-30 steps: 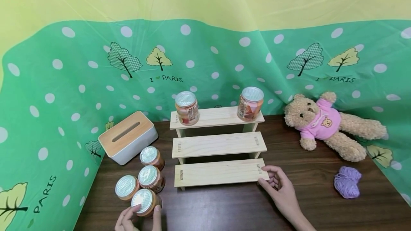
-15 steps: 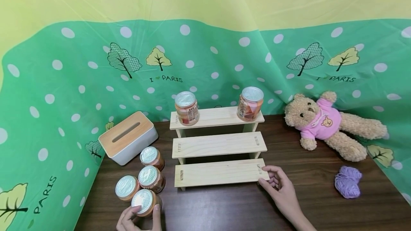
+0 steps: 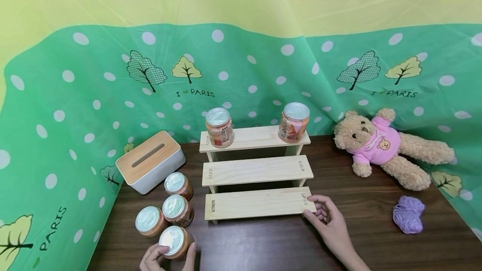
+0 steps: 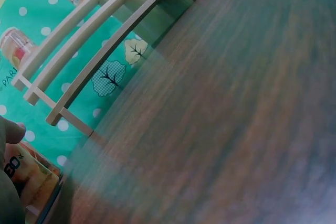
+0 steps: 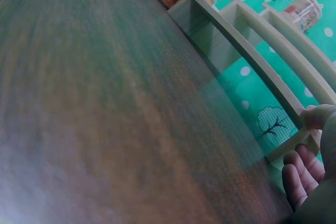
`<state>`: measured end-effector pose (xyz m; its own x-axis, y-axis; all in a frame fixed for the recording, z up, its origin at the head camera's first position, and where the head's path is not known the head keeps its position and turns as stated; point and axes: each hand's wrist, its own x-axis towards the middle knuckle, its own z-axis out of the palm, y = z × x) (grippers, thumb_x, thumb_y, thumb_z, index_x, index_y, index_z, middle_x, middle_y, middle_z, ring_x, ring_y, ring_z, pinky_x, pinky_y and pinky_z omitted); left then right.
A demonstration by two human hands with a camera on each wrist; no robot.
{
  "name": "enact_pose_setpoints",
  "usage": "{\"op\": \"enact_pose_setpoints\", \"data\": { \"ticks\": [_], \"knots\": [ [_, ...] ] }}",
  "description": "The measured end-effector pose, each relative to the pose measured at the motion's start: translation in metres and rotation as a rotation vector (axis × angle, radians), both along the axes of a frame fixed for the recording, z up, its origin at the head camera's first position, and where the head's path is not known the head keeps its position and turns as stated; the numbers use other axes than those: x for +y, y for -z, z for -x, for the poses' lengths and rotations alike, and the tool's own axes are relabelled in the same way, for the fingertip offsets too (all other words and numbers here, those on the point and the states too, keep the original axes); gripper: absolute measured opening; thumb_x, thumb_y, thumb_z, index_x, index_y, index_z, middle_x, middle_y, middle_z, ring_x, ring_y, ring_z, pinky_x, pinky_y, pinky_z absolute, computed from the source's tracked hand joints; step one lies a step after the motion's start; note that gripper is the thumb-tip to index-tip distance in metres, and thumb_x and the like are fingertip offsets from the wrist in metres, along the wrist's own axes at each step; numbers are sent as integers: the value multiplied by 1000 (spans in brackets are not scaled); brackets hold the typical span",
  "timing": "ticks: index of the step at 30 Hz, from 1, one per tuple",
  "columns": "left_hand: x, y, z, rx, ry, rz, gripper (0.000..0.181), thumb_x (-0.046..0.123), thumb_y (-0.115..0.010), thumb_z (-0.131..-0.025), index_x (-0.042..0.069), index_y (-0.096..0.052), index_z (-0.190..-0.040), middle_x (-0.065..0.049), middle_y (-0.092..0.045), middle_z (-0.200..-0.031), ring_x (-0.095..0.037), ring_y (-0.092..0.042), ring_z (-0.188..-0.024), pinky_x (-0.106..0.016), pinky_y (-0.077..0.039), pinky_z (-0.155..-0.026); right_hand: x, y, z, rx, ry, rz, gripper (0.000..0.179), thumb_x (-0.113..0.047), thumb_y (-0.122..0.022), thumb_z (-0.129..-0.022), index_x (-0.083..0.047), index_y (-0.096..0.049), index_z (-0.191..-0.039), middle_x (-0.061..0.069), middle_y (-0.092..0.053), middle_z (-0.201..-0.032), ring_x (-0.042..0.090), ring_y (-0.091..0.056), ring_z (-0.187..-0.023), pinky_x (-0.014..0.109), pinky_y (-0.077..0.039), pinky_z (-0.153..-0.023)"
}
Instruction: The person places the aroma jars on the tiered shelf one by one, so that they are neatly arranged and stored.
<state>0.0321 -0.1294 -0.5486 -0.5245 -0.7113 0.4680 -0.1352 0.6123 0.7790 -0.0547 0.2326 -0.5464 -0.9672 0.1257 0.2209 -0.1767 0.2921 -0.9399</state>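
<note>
Gently, I'm pinching the front jar (image 3: 180,244) with my left hand (image 3: 153,259), my thumb lying along its right side and my fingers bending over the left of its shiny lid (image 3: 173,237). The jar is sitting lid up at the near left of the dark table (image 3: 241,248), just in front of three other jars (image 3: 178,208); whether its base is quite touching the wood, I can't tell. I'm expecting it to be fairly heavy for its size, stiff-walled and rather slippery. Glass or plastic I can't make out, so I'm treating it as breakable. I'm judging the smooth lid a poor place for bearing weight; a lower hold around the rounded body, thumb opposing fingers, is seeming safer.

Meanwhile, my right hand (image 3: 331,225) is pinching the right end of the lowest board (image 3: 256,204) of the wooden rack (image 3: 260,170). That wood I'm reckoning light, stiff and easy to be gripping by its thin edge.
</note>
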Motion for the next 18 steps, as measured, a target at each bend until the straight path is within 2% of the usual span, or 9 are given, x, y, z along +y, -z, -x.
{"op": "enact_pose_setpoints", "data": {
  "ticks": [3,5,7,9,10,12,15,16,18],
  "knots": [
    [1,-1,0,-3,0,-7,75,-7,-101,-55,-6,-52,-112,-21,-54,-121,10,-28,-117,-16,-35,-85,0,0,0,1,-3,4,39,9,-82,-94,-1,-69,-129,4,-59,-97,6,-56,-75,20,-52,-64],
    [1,-1,1,1,-1,-19,76,-8,-102,-54,-6,-52,-112,-5,-54,-121,11,-28,-117,-15,-34,-86,0,0,0,-1,-4,6,39,9,-82,-94,-1,-69,-129,4,-59,-97,7,-56,-75,20,-52,-63],
    [1,-1,1,8,-6,-36,77,-8,-102,-53,-5,-52,-111,13,-47,-124,11,-28,-117,-13,-33,-87,0,0,0,-4,-5,6,39,9,-82,-94,-1,-69,-129,4,-58,-97,7,-56,-75,20,-52,-63],
    [2,0,1,32,10,-60,76,-7,-102,-55,-7,-51,-111,22,-41,-127,10,-31,-117,-14,-33,-88,0,0,0,-6,-5,5,39,9,-82,-94,-1,-69,-130,5,-57,-97,7,-56,-76,20,-52,-64],
    [1,2,1,43,21,-64,77,6,-106,-61,-8,-50,-111,27,-34,-130,10,-32,-117,-13,-32,-89,0,0,-1,-6,-5,3,39,9,-82,-94,-1,-69,-130,5,-56,-97,7,-56,-76,20,-52,-64],
    [1,3,0,63,42,-68,85,37,-106,-72,-11,-48,-110,28,-36,-129,9,-33,-115,-15,-31,-90,0,0,-1,-4,-5,1,39,9,-82,-94,-1,-69,-130,5,-56,-97,7,-56,-76,20,-52,-64],
    [-1,5,-1,91,88,-63,101,76,-82,-81,-14,-46,-109,27,-37,-129,9,-36,-114,-16,-30,-91,0,0,-1,4,-6,0,39,9,-82,-94,-1,-69,-129,5,-56,-97,7,-56,-75,20,-52,-64],
    [-1,5,-1,93,96,-55,100,75,-82,-82,-14,-46,-109,27,-37,-129,9,-36,-114,-16,-30,-91,0,0,-1,6,-6,0,39,10,-82,-94,-1,-69,-129,5,-56,-97,7,-56,-75,20,-52,-64],
    [-2,5,-2,98,107,-51,89,51,-100,-77,-13,-47,-109,27,-38,-129,8,-38,-113,-16,-30,-91,0,0,-1,9,-7,2,39,10,-82,-94,-1,-69,-129,5,-56,-97,6,-56,-75,20,-52,-63]
  ]
}}
